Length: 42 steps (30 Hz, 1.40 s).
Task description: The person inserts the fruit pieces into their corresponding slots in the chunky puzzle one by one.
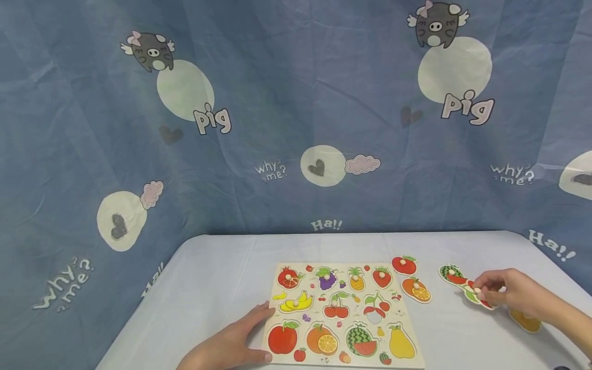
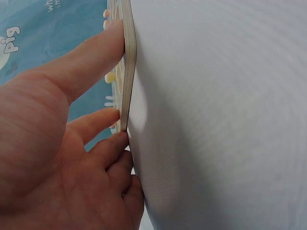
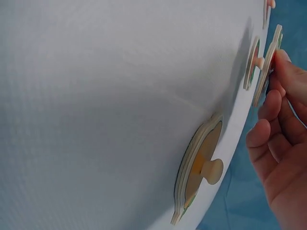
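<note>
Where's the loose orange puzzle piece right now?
In the head view, the orange piece lies right of centre on the white tabletop, beside the puzzle board's right edge and just below the red apple piece.

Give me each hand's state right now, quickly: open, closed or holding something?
Left hand: open, touching the edge of the puzzle board.
Right hand: holding a red-and-green puzzle piece.

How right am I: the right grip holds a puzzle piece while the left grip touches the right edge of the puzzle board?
Not quite: the left grip touches the left edge of the puzzle board, as the head view shows. The right grip does hold a puzzle piece.
</note>
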Available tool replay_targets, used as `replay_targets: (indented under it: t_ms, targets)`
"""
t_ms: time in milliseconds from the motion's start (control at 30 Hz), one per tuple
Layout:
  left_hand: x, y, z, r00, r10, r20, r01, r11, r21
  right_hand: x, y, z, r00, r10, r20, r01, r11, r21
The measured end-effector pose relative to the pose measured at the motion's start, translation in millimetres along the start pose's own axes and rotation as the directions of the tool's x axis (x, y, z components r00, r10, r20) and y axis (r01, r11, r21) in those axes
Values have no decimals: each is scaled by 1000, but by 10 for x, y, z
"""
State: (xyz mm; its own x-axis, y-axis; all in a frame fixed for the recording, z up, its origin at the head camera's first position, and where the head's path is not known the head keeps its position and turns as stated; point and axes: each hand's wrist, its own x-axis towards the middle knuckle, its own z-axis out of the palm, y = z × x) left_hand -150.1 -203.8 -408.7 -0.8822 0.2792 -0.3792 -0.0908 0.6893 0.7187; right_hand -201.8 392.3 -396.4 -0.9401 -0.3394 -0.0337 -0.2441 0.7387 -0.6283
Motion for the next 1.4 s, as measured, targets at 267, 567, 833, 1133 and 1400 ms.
replay_targets:
  t_ms: [267, 567, 833, 1133, 1400]
  targets:
    - [-6, -3, 0, 1000, 8, 0, -8, 1000, -9, -15, -39, 24, 1000, -21, -12, 20, 999, -36]
    - [18, -8, -10, 1000, -13, 5, 13, 1000, -6, -6, -109, 57, 1000, 16, -5, -16, 999, -36]
    - [21, -13, -4, 1000, -5, 9, 5, 1000, -2, -22, -170, 112, 1000, 5, -27, -6, 1000, -25]
    - [7, 2, -1, 1000, -5, 1, 5, 1000, 12, -22, -244, 182, 997, -62, -41, 63, 997, 33]
    - [0, 12, 7, 1000, -1, -9, 1, 1000, 26, -20, -331, 237, 994, -49, -95, 51, 998, 21]
